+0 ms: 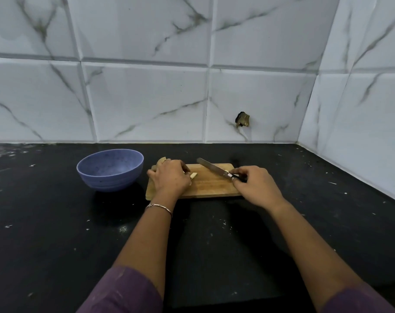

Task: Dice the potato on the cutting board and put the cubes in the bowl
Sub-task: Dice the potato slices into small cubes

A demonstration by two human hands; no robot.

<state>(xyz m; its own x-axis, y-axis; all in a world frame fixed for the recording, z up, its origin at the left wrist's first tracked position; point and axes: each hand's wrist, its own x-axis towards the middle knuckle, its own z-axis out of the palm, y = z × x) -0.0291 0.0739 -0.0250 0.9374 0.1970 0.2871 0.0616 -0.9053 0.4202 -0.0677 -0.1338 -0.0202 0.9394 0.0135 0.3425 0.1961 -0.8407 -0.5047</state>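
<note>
Left hand (169, 177): the fingers (184, 168) are curled downward over the potato (161, 161), gripping it. Brown skin shows above the knuckles, at the left end of the cutting board (212, 186). A pale cut piece (193, 175) lies on the board, touching the fingertips.

Right hand (255, 186): the fingers (238, 171) and thumb are closed around the dark handle of the knife (214, 168). The blade points toward the upper left of the frame and lies low over the board's far right part; whether it contacts the board cannot be determined.

The board sits at frame centre on the black counter (56, 222). The blue bowl (110, 177) stands upright just left of the board; no cubes are visible inside it. A thin bracelet (159, 206) circles the left wrist. A marbled tile wall (147, 98) fills the upper frame.
</note>
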